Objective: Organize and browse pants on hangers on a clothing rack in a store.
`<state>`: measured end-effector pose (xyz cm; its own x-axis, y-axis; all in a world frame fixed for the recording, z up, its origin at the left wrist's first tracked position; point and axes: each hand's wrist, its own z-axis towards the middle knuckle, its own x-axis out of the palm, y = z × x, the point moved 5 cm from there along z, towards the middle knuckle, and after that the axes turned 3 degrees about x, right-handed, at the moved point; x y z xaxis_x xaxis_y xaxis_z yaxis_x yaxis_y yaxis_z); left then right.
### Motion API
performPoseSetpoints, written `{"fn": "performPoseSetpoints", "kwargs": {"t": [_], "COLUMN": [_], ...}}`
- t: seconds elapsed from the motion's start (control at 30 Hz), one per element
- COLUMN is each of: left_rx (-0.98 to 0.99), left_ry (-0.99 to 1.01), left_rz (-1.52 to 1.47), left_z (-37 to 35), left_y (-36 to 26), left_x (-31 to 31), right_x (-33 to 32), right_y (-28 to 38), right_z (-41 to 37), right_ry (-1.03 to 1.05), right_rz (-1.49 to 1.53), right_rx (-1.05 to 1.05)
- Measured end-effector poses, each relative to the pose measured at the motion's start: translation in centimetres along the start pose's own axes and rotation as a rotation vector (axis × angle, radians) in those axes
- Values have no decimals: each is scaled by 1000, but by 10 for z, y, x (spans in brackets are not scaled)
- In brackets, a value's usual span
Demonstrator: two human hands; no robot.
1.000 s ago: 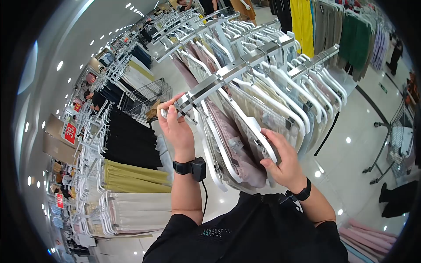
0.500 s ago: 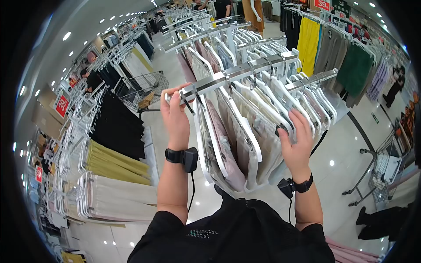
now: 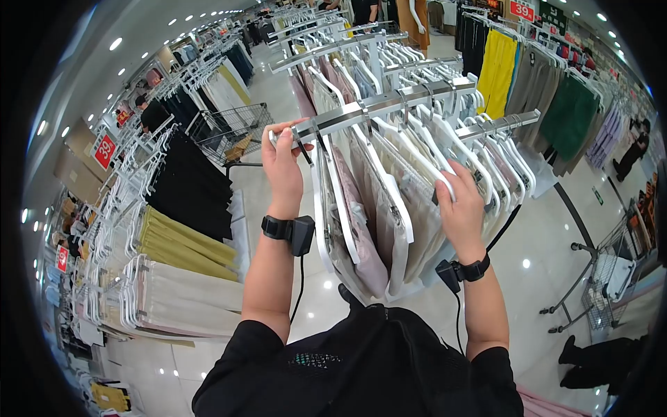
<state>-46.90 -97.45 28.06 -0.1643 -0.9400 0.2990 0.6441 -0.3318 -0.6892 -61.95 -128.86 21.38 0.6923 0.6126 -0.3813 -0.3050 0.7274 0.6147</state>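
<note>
My left hand [image 3: 283, 167] is closed round the near end of a metal rack bar [image 3: 344, 119], its thumb on top. Beside those fingers, hanger hooks hang from the bar. My right hand [image 3: 462, 208] is closed on a white hanger [image 3: 436, 161], among several others on the same bar. Pale beige trousers [image 3: 417, 201] hang below it, partly covered by neighbouring garments. Between my hands hangs a pale pink garment [image 3: 356, 222], with another white hanger [image 3: 392, 191] to its right. My right fingertips are partly hidden behind the hanger.
Black trousers [image 3: 184, 187] and olive trousers [image 3: 184, 243] hang on the left. A wire cart [image 3: 240, 125] stands behind them. Yellow trousers [image 3: 497, 69] and green trousers [image 3: 571, 115] hang at the back right. Another cart [image 3: 601, 306] and a person's dark-clad legs [image 3: 604, 361] are to the right.
My right hand has moved up and slightly left along the hangers and its fingers have closed on one. My left hand stays at the bar's end. The view has shifted slightly.
</note>
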Motion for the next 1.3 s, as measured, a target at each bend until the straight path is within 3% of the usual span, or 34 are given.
{"fn": "performPoseSetpoints", "kwargs": {"t": [0.33, 0.57, 0.73, 0.83, 0.93, 1.0, 1.07, 1.1, 1.17, 1.2, 1.27, 1.3], "left_rx": [0, 10, 2, -20, -19, -30, -17, -10, -5, -6, -10, -23], "left_ry": [9, 12, 50, 47, 60, 44, 53, 67, 57, 49, 45, 40], "left_rz": [-1, 10, -35, -48, -33, -71, -66, -57, -48, -37, -52, -49], "left_z": [0, 1, 1, -2, -1, -1, 0, 0, -1, -1, -1, -1], "left_y": [2, 1, -1, -4, 1, 1, 2, 1, -1, -3, 0, 1], "left_x": [-1, -2, 0, 2, -1, 1, 0, 0, 1, 2, 1, 0], "right_x": [16, 32, 47, 38, 3, -37, -67, -72, -78, -75, -50, -45], "right_y": [45, 82, 110, 105, 89, 73, 46, 38, 16, 7, -26, -25], "right_z": [-11, -18, -33, -24, -4, 12, 22, 25, 28, 25, 14, 13], "right_ry": [52, 202, 280, 446, 417, 122, -153, -154, -197, -203, 26, 44], "right_rz": [-4, 271, 237, 314, 261, 17, -137, -138, -162, -162, 159, 84], "right_rx": [-185, -273, -297, -185, -307, -324, -219, -225, -39, -41, 210, 132]}}
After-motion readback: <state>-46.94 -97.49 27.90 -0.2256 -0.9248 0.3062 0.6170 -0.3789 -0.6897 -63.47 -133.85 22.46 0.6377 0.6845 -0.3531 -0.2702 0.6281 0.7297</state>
